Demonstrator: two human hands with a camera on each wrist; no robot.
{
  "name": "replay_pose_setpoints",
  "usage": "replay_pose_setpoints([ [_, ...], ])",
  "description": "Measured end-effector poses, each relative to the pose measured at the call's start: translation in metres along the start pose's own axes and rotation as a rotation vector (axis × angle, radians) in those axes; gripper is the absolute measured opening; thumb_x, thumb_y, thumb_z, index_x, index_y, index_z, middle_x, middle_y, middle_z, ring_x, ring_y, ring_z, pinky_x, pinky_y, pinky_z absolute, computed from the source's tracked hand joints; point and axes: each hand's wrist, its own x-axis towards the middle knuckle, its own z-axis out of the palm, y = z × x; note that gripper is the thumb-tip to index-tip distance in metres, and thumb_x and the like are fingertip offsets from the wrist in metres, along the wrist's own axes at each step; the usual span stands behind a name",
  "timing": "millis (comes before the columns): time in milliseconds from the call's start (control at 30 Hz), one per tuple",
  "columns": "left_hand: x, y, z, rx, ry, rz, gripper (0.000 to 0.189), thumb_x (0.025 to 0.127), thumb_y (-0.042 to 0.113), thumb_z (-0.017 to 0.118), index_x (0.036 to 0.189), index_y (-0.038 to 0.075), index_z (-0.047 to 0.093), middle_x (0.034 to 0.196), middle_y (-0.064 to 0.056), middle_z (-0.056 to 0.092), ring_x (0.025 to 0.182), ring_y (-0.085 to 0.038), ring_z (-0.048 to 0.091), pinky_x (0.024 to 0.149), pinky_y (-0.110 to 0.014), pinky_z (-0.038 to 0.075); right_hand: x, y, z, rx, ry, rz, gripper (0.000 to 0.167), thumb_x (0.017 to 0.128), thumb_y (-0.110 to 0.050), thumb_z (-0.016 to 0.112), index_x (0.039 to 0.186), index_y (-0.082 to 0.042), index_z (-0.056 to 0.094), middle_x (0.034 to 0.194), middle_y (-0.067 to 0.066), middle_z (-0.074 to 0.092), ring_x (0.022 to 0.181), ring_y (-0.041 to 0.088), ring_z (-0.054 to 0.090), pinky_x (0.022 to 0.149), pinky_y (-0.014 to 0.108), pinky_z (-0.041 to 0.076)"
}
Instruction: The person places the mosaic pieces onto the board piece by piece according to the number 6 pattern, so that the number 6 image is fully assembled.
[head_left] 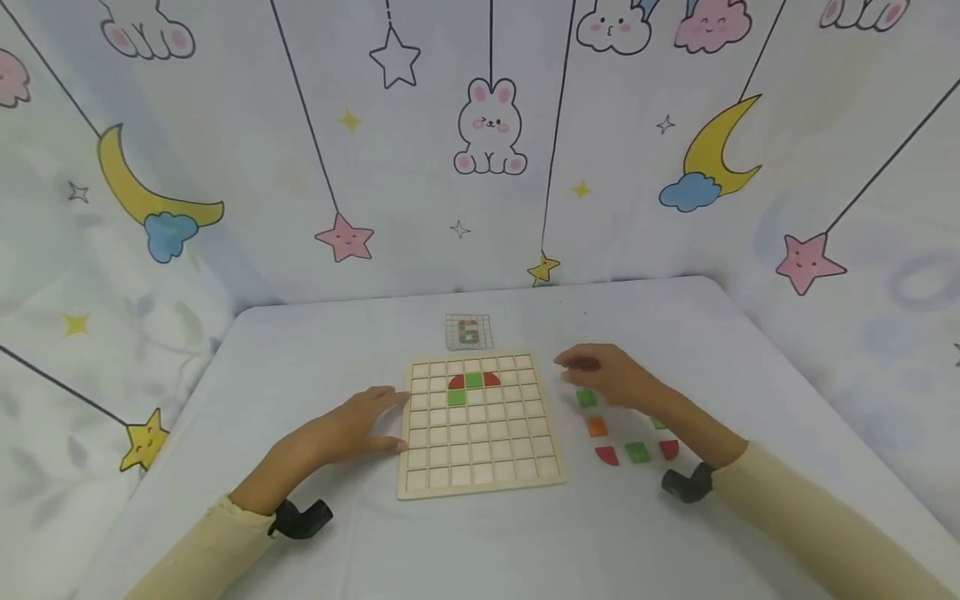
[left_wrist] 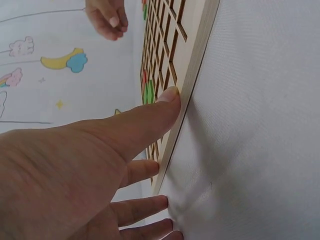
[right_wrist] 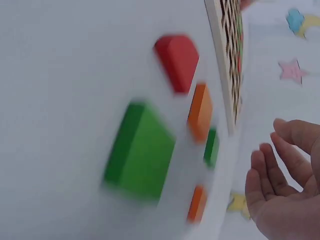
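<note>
A square wooden grid board (head_left: 480, 490) lies on the white cloth. Two red rounded pieces, one left (head_left: 456, 382) and one right (head_left: 491, 379), sit in its upper cells with a green square (head_left: 473, 380) between them. Another green square (head_left: 457, 397) lies below the left red one. My left hand (head_left: 352, 429) rests against the board's left edge, its thumb (left_wrist: 167, 100) touching the rim in the left wrist view. To the right of the board, my right hand (head_left: 611, 373) hovers above loose pieces. In the right wrist view, that hand (right_wrist: 285, 195) has bent fingers and nothing visible between them.
A small card (head_left: 468, 332) with a gridded figure lies behind the board. Loose pieces right of the board include a green square (head_left: 637, 452), an orange square (head_left: 597, 427) and red rounded pieces (head_left: 607, 456). A patterned cloth backdrop (head_left: 420, 167) rises behind.
</note>
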Motion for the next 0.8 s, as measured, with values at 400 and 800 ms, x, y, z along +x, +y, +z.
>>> replay_pose_setpoints([
  [400, -0.003, 0.004, -0.001, -0.014, -0.001, 0.004, 0.081, 0.095, 0.044, 0.078, 0.159, 0.007, 0.045, 0.161, -0.028, 0.040, 0.150, -0.049, 0.038, 0.119, -0.065, 0.037, -0.060, 0.058, -0.051, -0.058, 0.004, 0.101, 0.046, 0.104, -0.028, 0.069, 0.142, -0.003, 0.063, 0.139, 0.018, 0.066, 0.125, 0.033, 0.062, 0.105, 0.046, 0.055],
  [800, -0.005, 0.004, -0.001, -0.038, 0.002, 0.000, 0.081, 0.096, 0.044, 0.078, 0.159, 0.006, 0.045, 0.162, -0.030, 0.038, 0.151, -0.050, 0.037, 0.119, -0.065, 0.036, -0.065, 0.070, -0.046, -0.155, 0.029, 0.078, 0.035, 0.099, -0.014, 0.074, 0.131, -0.001, 0.067, 0.124, 0.015, 0.069, 0.115, 0.033, 0.062, 0.105, 0.056, 0.055],
])
